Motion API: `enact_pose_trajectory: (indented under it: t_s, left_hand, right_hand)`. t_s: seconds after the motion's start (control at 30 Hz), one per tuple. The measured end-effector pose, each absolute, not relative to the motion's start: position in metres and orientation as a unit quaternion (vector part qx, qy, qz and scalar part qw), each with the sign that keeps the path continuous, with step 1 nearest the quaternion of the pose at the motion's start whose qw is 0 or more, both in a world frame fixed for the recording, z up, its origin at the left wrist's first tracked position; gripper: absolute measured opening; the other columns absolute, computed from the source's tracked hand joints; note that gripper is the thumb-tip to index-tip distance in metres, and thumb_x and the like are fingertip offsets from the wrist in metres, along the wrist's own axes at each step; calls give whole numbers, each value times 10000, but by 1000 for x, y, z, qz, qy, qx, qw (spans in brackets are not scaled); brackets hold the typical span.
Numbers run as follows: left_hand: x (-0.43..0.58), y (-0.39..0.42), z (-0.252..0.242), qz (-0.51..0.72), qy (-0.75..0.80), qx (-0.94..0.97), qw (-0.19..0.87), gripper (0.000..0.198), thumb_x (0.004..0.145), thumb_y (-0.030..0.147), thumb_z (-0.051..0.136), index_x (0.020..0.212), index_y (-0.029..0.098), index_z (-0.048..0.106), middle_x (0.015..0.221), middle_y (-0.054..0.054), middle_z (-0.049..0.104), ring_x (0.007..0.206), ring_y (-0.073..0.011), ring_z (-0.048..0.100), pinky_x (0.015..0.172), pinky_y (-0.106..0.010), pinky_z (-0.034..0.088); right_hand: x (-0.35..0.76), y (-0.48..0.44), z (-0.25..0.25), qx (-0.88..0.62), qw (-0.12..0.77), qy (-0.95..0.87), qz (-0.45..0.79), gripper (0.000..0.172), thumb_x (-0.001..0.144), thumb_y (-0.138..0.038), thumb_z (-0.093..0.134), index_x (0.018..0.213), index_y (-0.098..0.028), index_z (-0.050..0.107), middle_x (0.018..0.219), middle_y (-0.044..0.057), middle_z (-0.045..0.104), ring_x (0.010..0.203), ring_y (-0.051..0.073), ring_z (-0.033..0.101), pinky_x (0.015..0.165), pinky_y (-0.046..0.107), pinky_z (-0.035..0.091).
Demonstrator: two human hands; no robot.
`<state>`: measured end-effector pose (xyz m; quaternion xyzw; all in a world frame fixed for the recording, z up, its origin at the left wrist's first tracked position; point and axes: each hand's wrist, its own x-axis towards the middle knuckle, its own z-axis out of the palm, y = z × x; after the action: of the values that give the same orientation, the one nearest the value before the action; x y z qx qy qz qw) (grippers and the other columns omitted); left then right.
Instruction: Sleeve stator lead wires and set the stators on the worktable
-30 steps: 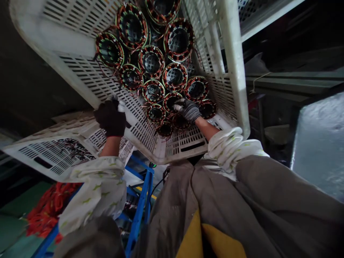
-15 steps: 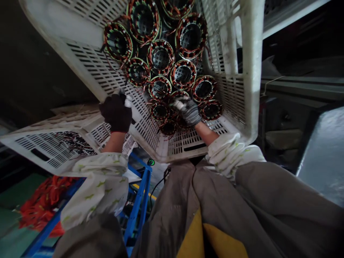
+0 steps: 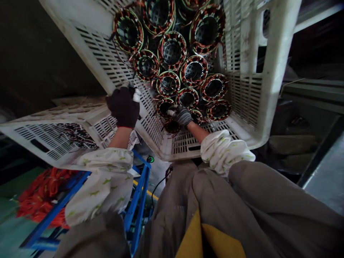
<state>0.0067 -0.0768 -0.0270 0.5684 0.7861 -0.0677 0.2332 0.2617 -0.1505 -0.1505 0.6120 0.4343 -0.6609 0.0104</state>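
A white slatted plastic crate (image 3: pixel 161 152) holds several wound motor stators (image 3: pixel 172 50), ring-shaped, with copper-red windings and loose wire ends. My left hand (image 3: pixel 123 107), in a dark glove with white tape round the thumb, is closed over the crate's left rim. Down among the nearest stators is my right hand (image 3: pixel 182 116), in a grey knitted glove. Its fingers are bent together at the edge of a small stator (image 3: pixel 165 106) on the left of the front rows. The glove partly covers another stator (image 3: pixel 196 116) beside it.
On the left stands a second white crate (image 3: pixel 51 157) with dark and reddish wire pieces inside. Below it, a red bundle (image 3: pixel 43 197) lies by a blue metal frame (image 3: pixel 139 200). A grey panel edge (image 3: pixel 325 154) rises at the right.
My right hand has moved left and toward me, from one stator to a smaller one beside it. My left hand stays on the rim. The view has shifted slightly.
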Motion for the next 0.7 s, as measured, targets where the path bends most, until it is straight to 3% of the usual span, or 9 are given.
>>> enact_pose_trajectory:
  t_s: [0.23, 0.37, 0.5, 0.6, 0.7]
  left_hand:
    - [4, -77, -29, -82, 793, 567, 206, 262, 1169, 406, 585, 1223, 169, 681, 1259, -158, 713, 1444, -393, 621, 1252, -553, 383]
    - [12, -71, -21, -139, 808, 538, 197, 306, 1145, 417, 541, 1207, 153, 682, 1242, -172, 709, 1397, -406, 639, 1245, -582, 392]
    - [16, -65, -12, -212, 802, 533, 164, 458, 1124, 451, 409, 1201, 117, 712, 1242, -247, 718, 1313, -456, 683, 1187, -637, 451]
    - [14, -60, -8, -250, 792, 533, 159, 612, 1105, 530, 340, 1215, 80, 739, 1238, -311, 718, 1278, -501, 694, 1153, -666, 476]
    - [12, -56, -6, -274, 787, 530, 154, 703, 1093, 556, 280, 1268, 71, 758, 1270, -342, 710, 1271, -510, 696, 1126, -665, 482]
  right_hand:
    - [255, -147, -147, 605, 9, 426, -673, 280, 992, -400, 812, 1202, -219, 848, 1153, 77, 869, 1096, 287, 805, 1105, 442, 643]
    - [277, -137, -133, 631, -153, 358, -671, 335, 973, -506, 773, 1136, -213, 790, 1082, 59, 850, 993, 249, 786, 1050, 437, 659]
    - [341, -115, -113, 762, -274, 318, -492, 462, 1050, -655, 610, 1108, -209, 715, 1040, 92, 827, 962, 231, 765, 1033, 418, 654]
    - [383, -98, -107, 804, -270, 313, -429, 459, 1055, -656, 610, 1090, -207, 697, 1078, 124, 822, 1017, 259, 770, 1062, 439, 639]
    - [398, -87, -111, 807, -198, 314, -460, 335, 1058, -542, 684, 1090, -210, 716, 1112, 121, 827, 1083, 294, 781, 1097, 456, 621]
